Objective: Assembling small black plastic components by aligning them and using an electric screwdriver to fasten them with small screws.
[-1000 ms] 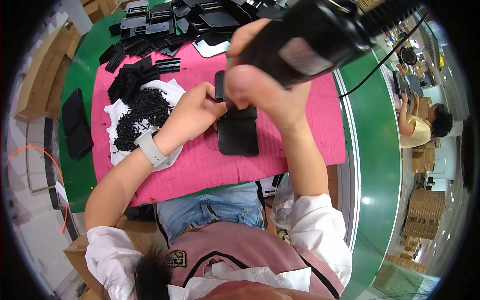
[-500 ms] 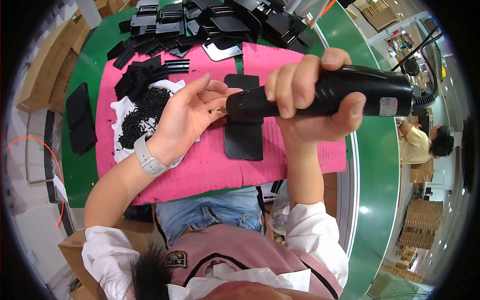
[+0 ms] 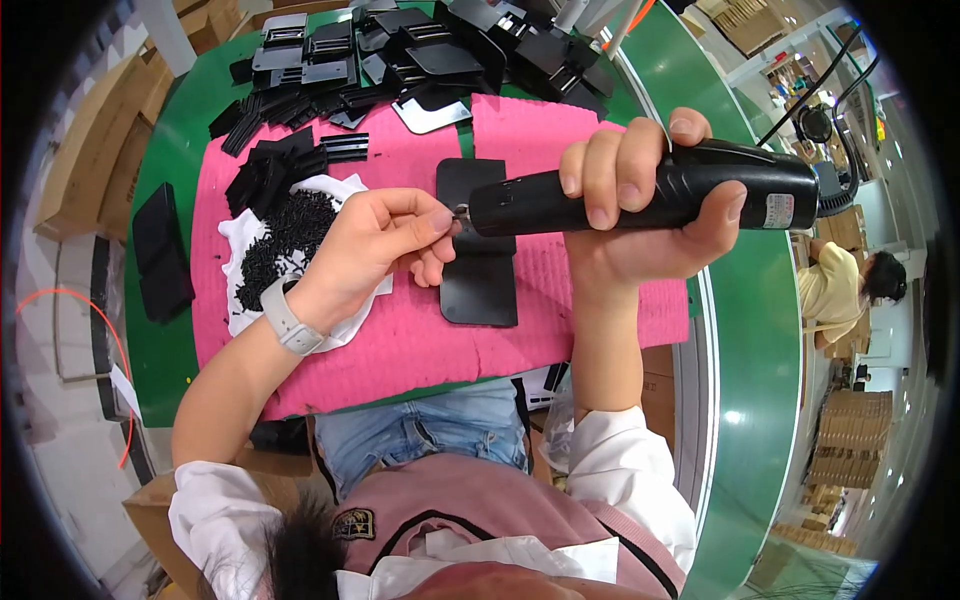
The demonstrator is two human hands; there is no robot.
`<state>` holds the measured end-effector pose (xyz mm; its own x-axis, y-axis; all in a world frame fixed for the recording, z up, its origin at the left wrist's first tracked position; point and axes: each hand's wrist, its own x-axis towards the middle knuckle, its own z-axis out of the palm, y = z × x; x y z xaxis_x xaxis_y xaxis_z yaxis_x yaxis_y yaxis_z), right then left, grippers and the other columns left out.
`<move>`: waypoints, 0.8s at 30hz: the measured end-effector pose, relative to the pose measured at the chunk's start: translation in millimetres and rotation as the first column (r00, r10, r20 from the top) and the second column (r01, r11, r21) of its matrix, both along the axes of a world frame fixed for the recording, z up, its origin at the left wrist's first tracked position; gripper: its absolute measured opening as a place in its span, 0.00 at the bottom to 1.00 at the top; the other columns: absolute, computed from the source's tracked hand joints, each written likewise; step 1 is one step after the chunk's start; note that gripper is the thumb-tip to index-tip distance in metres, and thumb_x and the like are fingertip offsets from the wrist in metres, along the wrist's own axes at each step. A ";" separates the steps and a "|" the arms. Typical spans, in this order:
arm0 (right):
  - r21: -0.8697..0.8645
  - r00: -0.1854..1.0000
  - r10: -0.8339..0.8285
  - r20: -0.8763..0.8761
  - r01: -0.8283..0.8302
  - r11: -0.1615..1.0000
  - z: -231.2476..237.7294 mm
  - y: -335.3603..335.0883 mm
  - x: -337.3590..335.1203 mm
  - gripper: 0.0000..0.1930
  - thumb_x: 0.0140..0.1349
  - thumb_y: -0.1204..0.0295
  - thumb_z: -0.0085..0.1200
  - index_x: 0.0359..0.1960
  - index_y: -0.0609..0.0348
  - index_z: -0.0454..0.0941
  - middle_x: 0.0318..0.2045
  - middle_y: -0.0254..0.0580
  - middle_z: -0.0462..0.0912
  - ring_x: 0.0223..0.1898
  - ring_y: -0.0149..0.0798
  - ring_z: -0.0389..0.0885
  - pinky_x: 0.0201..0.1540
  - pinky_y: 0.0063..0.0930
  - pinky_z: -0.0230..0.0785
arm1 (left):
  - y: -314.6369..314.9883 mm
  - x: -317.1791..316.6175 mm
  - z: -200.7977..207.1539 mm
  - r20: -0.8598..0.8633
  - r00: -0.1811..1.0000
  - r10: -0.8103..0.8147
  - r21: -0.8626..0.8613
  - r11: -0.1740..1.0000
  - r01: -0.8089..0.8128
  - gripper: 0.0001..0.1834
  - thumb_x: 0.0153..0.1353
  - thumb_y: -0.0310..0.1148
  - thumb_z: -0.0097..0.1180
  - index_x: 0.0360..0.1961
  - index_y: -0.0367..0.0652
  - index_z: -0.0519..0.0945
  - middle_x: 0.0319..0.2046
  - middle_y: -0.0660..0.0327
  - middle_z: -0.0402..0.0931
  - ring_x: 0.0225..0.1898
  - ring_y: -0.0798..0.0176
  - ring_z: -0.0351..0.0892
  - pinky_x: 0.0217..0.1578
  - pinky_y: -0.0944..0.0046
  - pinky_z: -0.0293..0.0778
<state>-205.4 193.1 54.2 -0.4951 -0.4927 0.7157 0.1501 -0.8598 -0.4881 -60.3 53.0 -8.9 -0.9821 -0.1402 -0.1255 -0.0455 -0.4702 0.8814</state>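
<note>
The left hand (image 3: 385, 240) brings thumb and forefinger together in a narrow pinch on a small dark piece (image 3: 459, 212), too tiny to make out fully, right at the narrow end of a black handheld tool (image 3: 520, 204); its other fingers curl loosely beneath. To the right of that pinch, the right hand (image 3: 645, 250) wraps its fingers firmly around the tool's smooth, rounded, faintly glossy body, holding it level, with a pale label near the thick end and a ribbed cord (image 3: 835, 205) just past the thumb. Below the tool and the left fingertips lies a flat black plate (image 3: 480, 290), matt, with rounded corners, on a pink sheet (image 3: 540, 345) with a finely ribbed texture. Left of the left fingers, beyond the wrist with its pale watch (image 3: 288, 318), a crumpled white cloth (image 3: 236, 240) carries a loose heap of slim black screws (image 3: 290, 225). Farther out from those fingers, thin black slats (image 3: 265, 170) overlap in a fan, and past them a jumble of flat black panels (image 3: 440, 58) covers the far end of the smooth green surface (image 3: 165, 375). Far to the left of the fingers, a dark two-part panel (image 3: 162, 250) lies on the same green.
</note>
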 end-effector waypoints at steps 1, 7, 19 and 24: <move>-0.003 1.000 0.002 0.014 -0.002 1.000 -0.1 1.5 -0.5 0.24 0.61 0.47 0.45 0.47 0.55 0.67 0.17 0.36 0.69 0.13 0.32 0.67 0.23 0.33 0.66 | 1.0 0.1 0.5 0.002 1.000 -0.004 -0.002 1.000 0.004 0.10 0.63 0.34 0.56 0.34 0.36 0.77 0.24 0.61 0.78 0.22 0.69 0.78 0.26 0.73 0.73; -0.009 0.994 0.112 -0.018 -0.112 0.994 0.0 2.2 -6.0 0.24 0.62 0.48 0.45 0.47 0.55 0.67 0.17 0.36 0.69 0.12 0.32 0.67 0.23 0.33 0.66 | -3.2 0.3 -2.2 -0.064 0.997 0.032 -0.119 0.992 -0.040 0.07 0.60 0.28 0.58 0.34 0.33 0.77 0.26 0.58 0.79 0.24 0.68 0.80 0.28 0.72 0.75; 0.060 0.986 0.141 0.089 -0.146 0.987 6.9 5.7 -0.1 0.21 0.62 0.52 0.45 0.46 0.57 0.66 0.14 0.38 0.67 0.11 0.32 0.65 0.20 0.31 0.64 | 5.8 5.2 -1.9 0.009 0.985 -0.170 -0.116 0.979 0.170 0.13 0.57 0.31 0.62 0.38 0.33 0.77 0.31 0.56 0.79 0.27 0.68 0.80 0.26 0.73 0.75; 0.289 0.981 -0.049 -0.185 0.102 0.952 13.1 19.2 -22.9 0.21 0.64 0.54 0.41 0.46 0.60 0.68 0.16 0.35 0.68 0.12 0.29 0.63 0.22 0.28 0.61 | 19.1 0.8 10.8 -0.201 0.978 -0.050 -0.771 0.624 -0.126 0.34 0.45 0.43 0.71 0.51 0.38 0.71 0.44 0.60 0.70 0.38 0.68 0.72 0.34 0.70 0.72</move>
<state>-228.3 212.2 67.3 -0.4201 -0.6611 0.6216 -0.0200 -0.6781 -0.7347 -59.5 72.1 1.9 -0.9637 -0.1361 0.2295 0.1595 0.3957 0.9044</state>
